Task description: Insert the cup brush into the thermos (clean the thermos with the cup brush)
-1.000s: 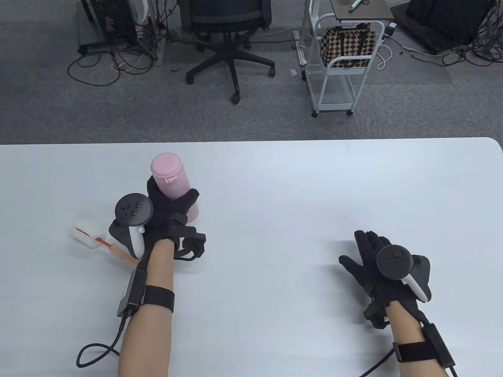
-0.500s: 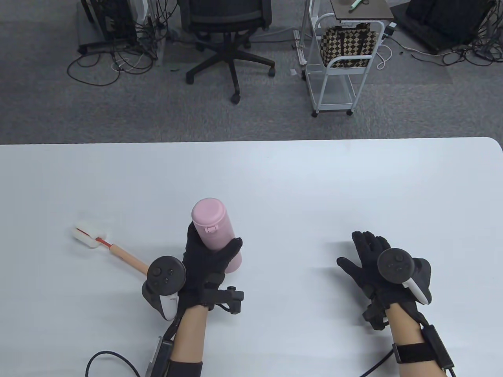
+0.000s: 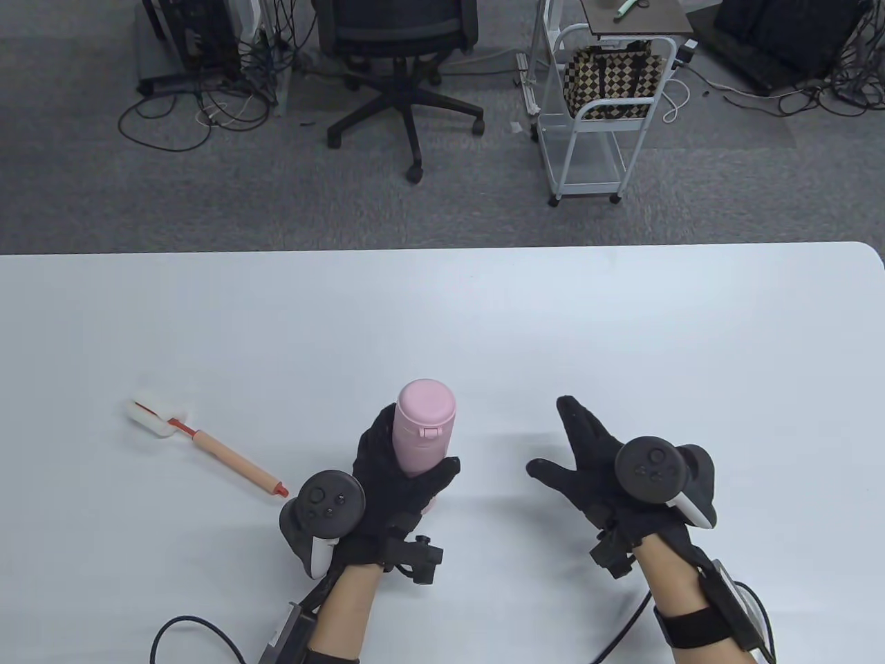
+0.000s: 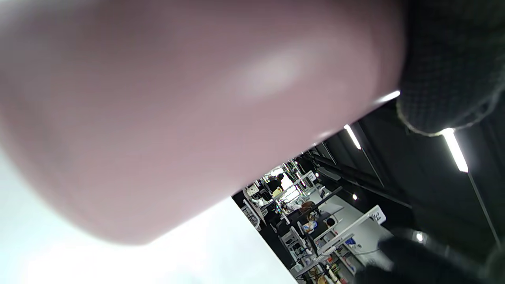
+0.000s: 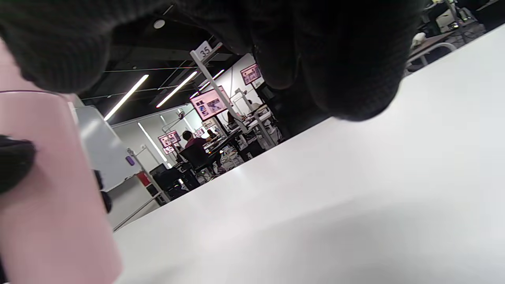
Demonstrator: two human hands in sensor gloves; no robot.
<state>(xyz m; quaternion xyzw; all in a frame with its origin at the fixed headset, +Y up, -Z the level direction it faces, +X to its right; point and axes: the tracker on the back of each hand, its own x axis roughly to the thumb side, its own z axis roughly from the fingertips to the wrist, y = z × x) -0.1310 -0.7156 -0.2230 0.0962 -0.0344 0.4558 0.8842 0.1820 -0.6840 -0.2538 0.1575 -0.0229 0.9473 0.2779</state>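
The left hand [image 3: 387, 477] grips the pink cylindrical thermos with its flip lid [image 3: 422, 436] around the lower body, fingers and thumb wrapped about it; the thermos stands upright near the front of the white table [image 3: 622, 332], its long axis roughly vertical, and whether its base touches the surface cannot be told; the lid appears closed, latch facing the camera in the table view. The right hand [image 3: 601, 470] hovers just beside the thermos on its right, fingers spread wide and holding nothing. The cup brush with white sponge head and pale wooden handle tipped red [image 3: 207, 449] lies flat on the table to the left of the left hand, well apart from the right hand; its long axis runs diagonally, sponge end far-left, handle end pointing towards the left hand. Judgement: the empty right hand is nearer the lid than the brush (the occupied left is nearer the brush); opening likely precedes any insertion. The thermos surface looks smooth and matte; the left wrist view shows it only as a blur.
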